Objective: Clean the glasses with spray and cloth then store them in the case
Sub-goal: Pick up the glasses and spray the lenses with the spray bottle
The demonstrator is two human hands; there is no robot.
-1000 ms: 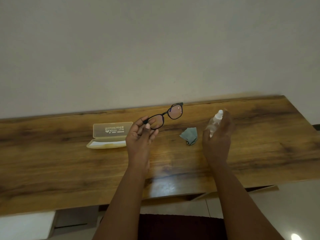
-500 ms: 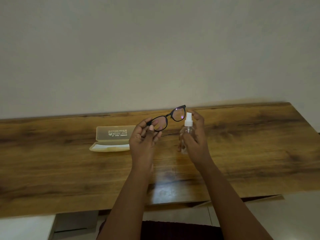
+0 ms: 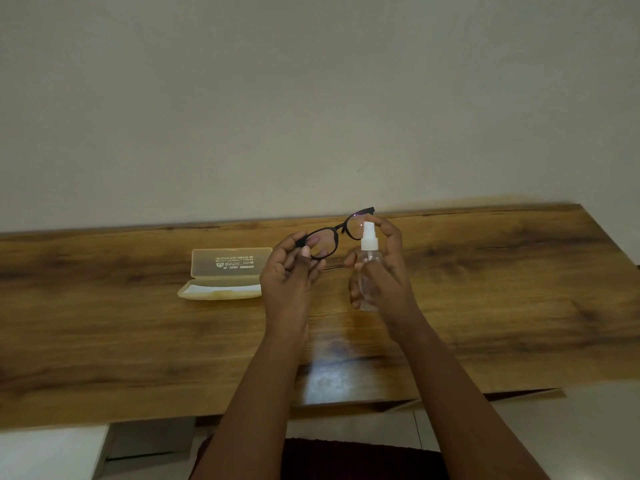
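Above a long wooden surface (image 3: 485, 306) set against a plain pale wall (image 3: 311, 98), the left hand (image 3: 289, 275) pinches the dark-framed glasses (image 3: 334, 235) at their left end, thumb and curled fingers closed on the frame so that the lenses stand up in the air, well clear of the wood. Just to their right the right hand (image 3: 384, 275) wraps around a small clear spray bottle (image 3: 370, 268), held upright with its white nozzle (image 3: 369, 233) close beside the right lens and the forefinger arched over the top of the nozzle. The open case (image 3: 225, 275), pale and translucent with printed lettering on its raised lid, lies on the surface just left of the left hand, its tray partly cut off by that hand. The cloth cannot be seen; the hands and bottle cover the stretch of surface behind them. Both bare forearms reach in from the lower edge, over a dark reddish garment (image 3: 346, 459) below the surface's near edge.
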